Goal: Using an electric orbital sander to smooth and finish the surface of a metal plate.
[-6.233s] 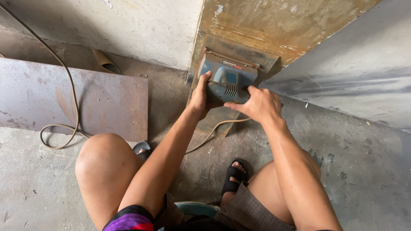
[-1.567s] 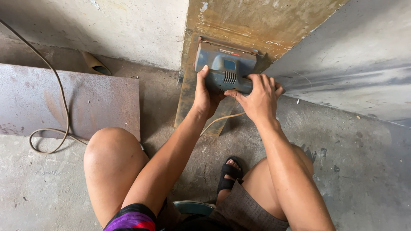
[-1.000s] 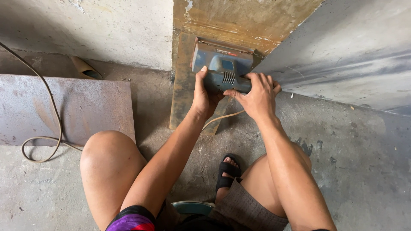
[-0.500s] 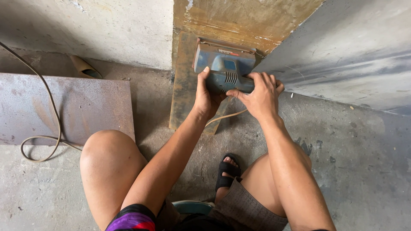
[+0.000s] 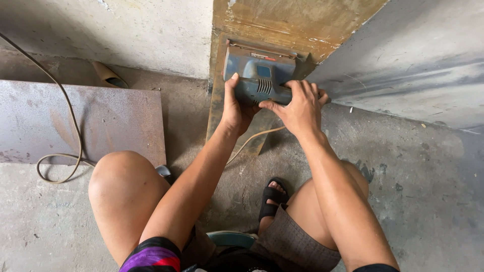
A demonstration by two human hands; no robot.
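— Now, where's the blue-grey electric sander (image 5: 259, 75) with the slotted vents?

— Pressed flat against a rusty brown upright metal plate (image 5: 282, 25), low down, near the concrete floor (image 5: 418, 201).

— And the grip on each side?

— Left hand (image 5: 236, 108) wrapped shut on the sander's left side, thumb up along its edge. Right hand (image 5: 300, 108) closed over the rear right, fingers curled across the top.

— Anything around?

— Beige power cord (image 5: 60, 126) looped over a flat grey steel sheet (image 5: 101, 121) lying on the floor to the left. Black sandal (image 5: 272, 199) between the bare knees.
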